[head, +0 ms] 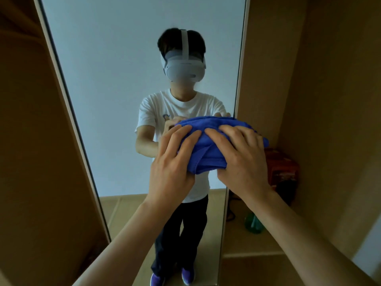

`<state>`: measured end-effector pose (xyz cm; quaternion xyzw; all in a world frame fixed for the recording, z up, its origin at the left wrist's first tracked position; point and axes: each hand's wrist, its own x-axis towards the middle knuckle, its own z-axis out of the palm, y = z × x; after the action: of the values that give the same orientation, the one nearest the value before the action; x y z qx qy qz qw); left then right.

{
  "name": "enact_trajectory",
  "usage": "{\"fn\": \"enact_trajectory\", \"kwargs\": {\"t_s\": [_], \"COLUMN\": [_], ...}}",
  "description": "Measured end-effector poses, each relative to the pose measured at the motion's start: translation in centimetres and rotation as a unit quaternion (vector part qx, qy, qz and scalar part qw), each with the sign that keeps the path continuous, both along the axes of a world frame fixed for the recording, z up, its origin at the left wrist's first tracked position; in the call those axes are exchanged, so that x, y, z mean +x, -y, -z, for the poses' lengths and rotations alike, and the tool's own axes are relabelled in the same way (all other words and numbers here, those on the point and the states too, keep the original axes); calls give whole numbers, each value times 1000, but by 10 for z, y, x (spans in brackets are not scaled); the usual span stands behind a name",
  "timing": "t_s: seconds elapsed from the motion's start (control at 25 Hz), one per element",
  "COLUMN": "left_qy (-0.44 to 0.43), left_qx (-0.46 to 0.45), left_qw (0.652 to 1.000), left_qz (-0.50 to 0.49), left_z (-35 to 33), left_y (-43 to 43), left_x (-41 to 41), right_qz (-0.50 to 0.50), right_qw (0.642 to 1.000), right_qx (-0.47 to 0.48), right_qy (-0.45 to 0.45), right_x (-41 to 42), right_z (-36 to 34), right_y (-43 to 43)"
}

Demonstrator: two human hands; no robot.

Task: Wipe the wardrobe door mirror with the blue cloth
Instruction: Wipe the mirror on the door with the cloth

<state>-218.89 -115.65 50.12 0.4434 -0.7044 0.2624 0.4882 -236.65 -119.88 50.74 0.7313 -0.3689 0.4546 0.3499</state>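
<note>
Before the wardrobe door mirror (123, 100), left hand (171, 162) and right hand (245, 159), each grip clamped on the bunched blue cloth (206, 145).

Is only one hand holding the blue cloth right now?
No: both the left hand and right hand grip the bunched blue cloth in front of the mirror.

Left hand (172, 162) and right hand (243, 159) gripping bunched blue cloth (208, 141), before wardrobe mirror (107, 89)

Much of the blue cloth (208, 141) lies hidden under the left hand (175, 162) and right hand (241, 159); the mirror (123, 89) runs off the top edge; a green thing (253, 223) on the shelf is blurred
</note>
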Motion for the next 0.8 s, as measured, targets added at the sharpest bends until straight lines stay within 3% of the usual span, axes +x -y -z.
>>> {"fn": "enact_trajectory", "kwargs": {"t_s": [0.8], "left_qy": [-16], "left_qx": [176], "left_qw": [984], "left_qz": [10], "left_z": [183], "left_y": [-26], "left_x": [0], "right_qz": [5], "right_qw": [978], "right_qx": [209], "right_qy": [-10], "right_x": [0], "right_z": [185], "right_y": [-35]}}
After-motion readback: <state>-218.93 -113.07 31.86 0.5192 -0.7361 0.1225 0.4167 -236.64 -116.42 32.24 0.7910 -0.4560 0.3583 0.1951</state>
